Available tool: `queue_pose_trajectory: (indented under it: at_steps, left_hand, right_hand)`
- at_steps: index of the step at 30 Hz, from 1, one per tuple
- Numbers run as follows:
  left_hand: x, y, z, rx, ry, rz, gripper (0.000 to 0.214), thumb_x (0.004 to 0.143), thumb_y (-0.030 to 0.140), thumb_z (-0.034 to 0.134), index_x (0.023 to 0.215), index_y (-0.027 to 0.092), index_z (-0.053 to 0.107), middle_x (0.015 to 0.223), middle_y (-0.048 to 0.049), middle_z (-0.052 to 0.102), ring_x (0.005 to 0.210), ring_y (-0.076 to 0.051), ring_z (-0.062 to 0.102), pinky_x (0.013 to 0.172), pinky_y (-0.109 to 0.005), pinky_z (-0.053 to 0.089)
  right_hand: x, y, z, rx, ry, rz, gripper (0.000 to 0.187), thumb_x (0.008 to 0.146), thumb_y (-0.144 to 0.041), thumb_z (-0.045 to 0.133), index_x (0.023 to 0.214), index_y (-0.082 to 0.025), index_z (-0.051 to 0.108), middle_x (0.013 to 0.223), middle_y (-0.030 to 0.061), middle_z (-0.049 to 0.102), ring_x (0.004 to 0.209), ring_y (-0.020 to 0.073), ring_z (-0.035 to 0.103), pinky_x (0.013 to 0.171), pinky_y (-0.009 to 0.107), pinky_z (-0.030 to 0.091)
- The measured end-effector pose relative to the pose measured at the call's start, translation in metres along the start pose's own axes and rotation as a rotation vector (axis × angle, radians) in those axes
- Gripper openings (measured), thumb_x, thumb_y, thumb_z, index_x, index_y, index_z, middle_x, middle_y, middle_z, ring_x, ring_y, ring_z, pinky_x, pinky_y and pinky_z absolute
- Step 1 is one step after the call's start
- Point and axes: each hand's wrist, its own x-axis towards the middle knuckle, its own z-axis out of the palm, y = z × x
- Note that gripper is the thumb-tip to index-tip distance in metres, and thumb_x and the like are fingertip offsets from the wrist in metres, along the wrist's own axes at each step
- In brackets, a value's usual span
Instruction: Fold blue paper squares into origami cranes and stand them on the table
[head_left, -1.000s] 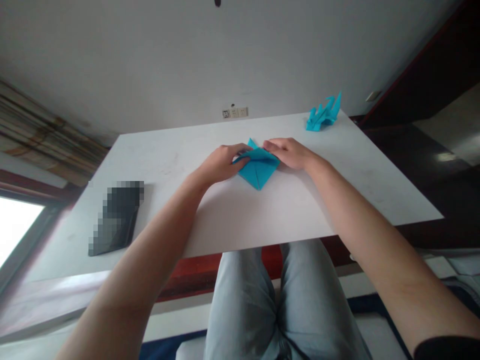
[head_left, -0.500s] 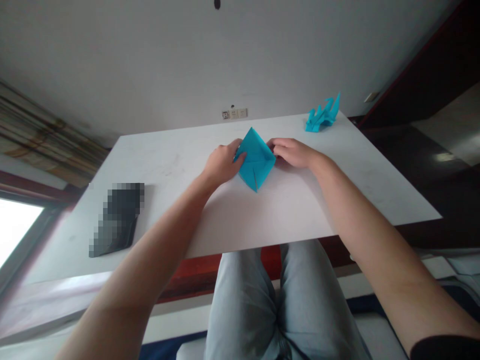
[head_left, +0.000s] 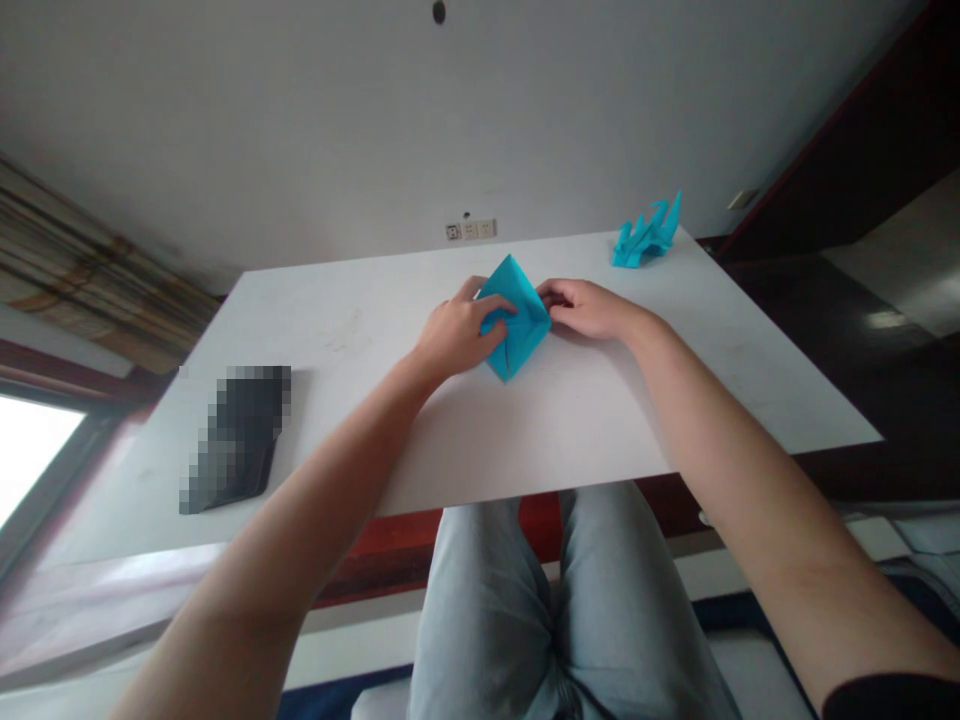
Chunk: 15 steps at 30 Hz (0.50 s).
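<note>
- A folded sheet of teal origami paper (head_left: 523, 342), diamond-shaped, lies on the table at the middle of the far half, with one point toward 12 and one toward 6.
- The left hand (head_left: 457, 335) sits at the sheet's 9 o'clock side, fingers spread over its face in a narrow hold; part of the hand passes behind the left edge, so the thumb is hard to make out.
- The right hand (head_left: 589, 308) is at 3 o'clock, its curled fingertips (head_left: 547, 295) touching the right corner. Whether they pinch the paper, I cannot tell.
- The hands hide the sheet's side corners and any folds beneath.
- A folded teal paper bird-like figure (head_left: 646, 240) stands near the table's far edge, at 1 o'clock.
- A flat dark object (head_left: 240, 435), pixelated beyond naming, lies at 8 o'clock on the white tabletop (head_left: 570, 420).
- A white wall socket panel (head_left: 470, 230) sits above the far edge, at 12.
</note>
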Motion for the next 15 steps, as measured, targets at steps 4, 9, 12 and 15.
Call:
queue_pose_trajectory:
  at_steps: [4,9,12,15]
  left_hand:
    - [0.000,0.002,-0.001,-0.058,0.026,0.023,0.041,0.090,0.037,0.081,0.129,0.024,0.079,0.146,-0.0154,0.069,0.116,-0.036,0.077,0.109,-0.056,0.064]
    - [0.001,0.002,-0.008,-0.362,0.145,0.115,0.060,0.087,0.041,0.091,0.139,0.025,0.065,0.135,-0.0135,0.078,0.117,-0.032,0.078,0.108,-0.048,0.064]
    - [-0.001,0.003,-0.014,-0.439,0.065,0.163,0.057,0.093,0.055,0.089,0.136,0.025,0.068,0.116,-0.0093,0.084,0.107,-0.028,0.082,0.104,-0.042,0.064]
    - [0.000,0.001,-0.013,-0.343,-0.069,0.149,0.044,0.106,0.065,0.071,0.119,0.023,0.079,0.102,-0.0074,0.087,0.099,-0.026,0.083,0.098,-0.038,0.063]
  right_hand:
    - [0.000,-0.002,0.002,0.073,0.033,0.030,0.020,0.100,-0.042,0.068,0.101,-0.028,0.082,0.105,0.0038,0.088,0.107,0.0303,0.079,0.097,0.045,0.067]
    - [-0.001,-0.008,0.000,0.105,-0.018,0.044,0.039,0.109,-0.057,0.062,0.101,-0.027,0.085,0.111,0.0063,0.088,0.106,0.0285,0.079,0.102,0.043,0.064]
    - [-0.003,-0.010,-0.002,0.027,-0.042,0.024,0.035,0.108,-0.049,0.062,0.104,-0.027,0.088,0.116,0.0065,0.089,0.109,0.0287,0.080,0.106,0.044,0.063]
    - [-0.005,-0.010,-0.003,-0.074,-0.043,0.005,0.021,0.098,-0.034,0.070,0.104,-0.027,0.089,0.113,0.0058,0.089,0.108,0.0285,0.080,0.107,0.044,0.062]
